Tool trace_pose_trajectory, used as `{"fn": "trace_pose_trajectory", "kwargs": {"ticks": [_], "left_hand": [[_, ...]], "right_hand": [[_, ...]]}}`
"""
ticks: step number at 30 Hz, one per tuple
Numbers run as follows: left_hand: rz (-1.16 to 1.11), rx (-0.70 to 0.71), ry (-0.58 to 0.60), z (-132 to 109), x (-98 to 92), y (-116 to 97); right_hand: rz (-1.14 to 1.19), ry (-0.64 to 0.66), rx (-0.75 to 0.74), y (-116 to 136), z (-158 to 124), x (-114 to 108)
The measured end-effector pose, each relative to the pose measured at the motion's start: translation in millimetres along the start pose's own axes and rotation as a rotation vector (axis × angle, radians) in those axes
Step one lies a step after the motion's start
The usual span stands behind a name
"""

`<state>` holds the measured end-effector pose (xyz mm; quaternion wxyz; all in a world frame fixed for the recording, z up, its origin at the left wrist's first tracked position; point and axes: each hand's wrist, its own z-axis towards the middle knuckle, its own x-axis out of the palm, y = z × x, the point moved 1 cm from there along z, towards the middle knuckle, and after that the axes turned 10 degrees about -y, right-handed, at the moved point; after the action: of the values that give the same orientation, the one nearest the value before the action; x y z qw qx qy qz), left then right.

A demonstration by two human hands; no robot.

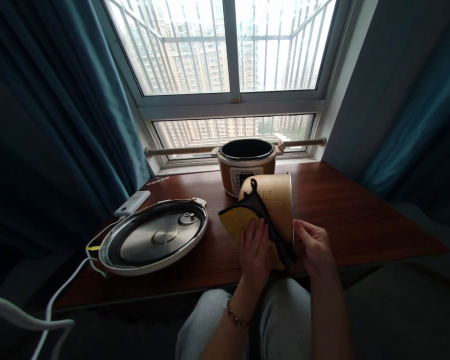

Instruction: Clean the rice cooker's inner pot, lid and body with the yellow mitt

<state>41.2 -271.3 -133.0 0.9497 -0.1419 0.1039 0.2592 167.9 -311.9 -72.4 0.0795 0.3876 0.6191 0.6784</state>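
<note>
A golden inner pot (pixel 275 200) lies on its side on the wooden table (pixel 360 220), its mouth toward the right. My left hand (pixel 254 252) presses a yellow cloth with black trim (pixel 243 220) flat against the pot's outer wall, fingers together. My right hand (pixel 313 245) grips the pot's rim, fingers curled over the edge. Behind the pot stands the open cooker body (pixel 245 162) with a control panel on its front.
The cooker's lid (pixel 153 237) lies upside down at the left. A white power adapter (pixel 132 203) and white cables (pixel 60 290) trail off the table's left edge. Teal curtains hang on both sides of the window. My knees are below the table's front edge.
</note>
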Motion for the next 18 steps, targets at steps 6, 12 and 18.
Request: {"fn": "trace_pose_trajectory", "kwargs": {"ticks": [6, 12, 18], "left_hand": [[-0.372, -0.745, -0.225, 10, -6.3, 23], [-0.612, -1.08, -0.258, 13, -1.0, 24], [-0.427, -0.707, -0.201, 6, -3.7, 12]], "right_hand": [[0.091, -0.076, 0.014, 1, 2, 0], [-0.068, 0.113, 0.102, -4, 13, -27], [-0.034, 0.098, 0.047, -6, 13, -26]]}}
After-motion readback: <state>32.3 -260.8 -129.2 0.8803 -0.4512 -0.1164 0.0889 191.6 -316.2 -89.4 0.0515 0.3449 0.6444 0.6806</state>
